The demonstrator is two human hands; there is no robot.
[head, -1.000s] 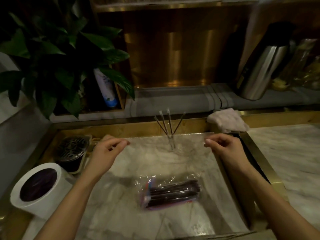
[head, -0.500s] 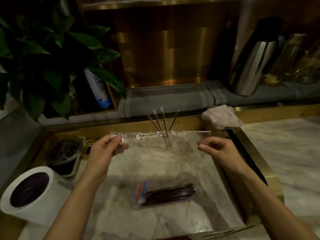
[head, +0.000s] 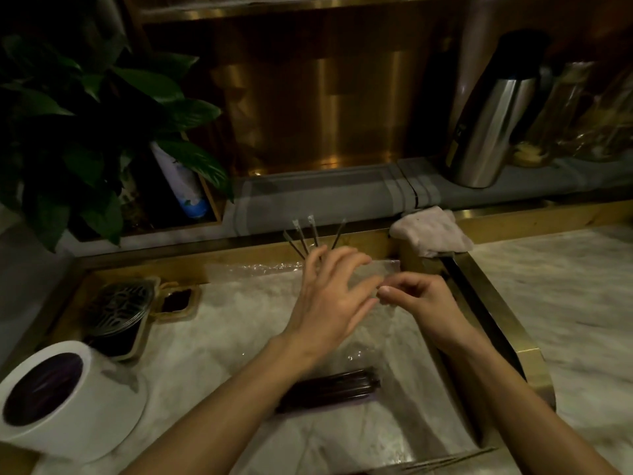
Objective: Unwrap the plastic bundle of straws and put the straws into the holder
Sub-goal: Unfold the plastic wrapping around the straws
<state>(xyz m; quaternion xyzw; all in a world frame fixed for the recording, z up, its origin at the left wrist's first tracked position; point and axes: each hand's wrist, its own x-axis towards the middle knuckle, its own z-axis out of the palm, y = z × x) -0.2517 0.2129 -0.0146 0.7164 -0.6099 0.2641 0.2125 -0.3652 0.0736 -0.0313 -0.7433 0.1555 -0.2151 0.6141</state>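
Marble surface (head: 212, 337) is carrying the straws (head: 329, 389) while left hand (head: 329, 296), spread, and right hand (head: 418, 299), pinching, are gathering the wrap (head: 260, 269); next, probably straws to holder.

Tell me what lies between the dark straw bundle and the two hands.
Head view: between the dark straw bundle and the left hand and right hand, only clear plastic wrap over the marble counter.

Left hand (head: 325, 303) crossed right, meeting right hand (head: 419, 303) at plastic wrap (head: 385, 269).
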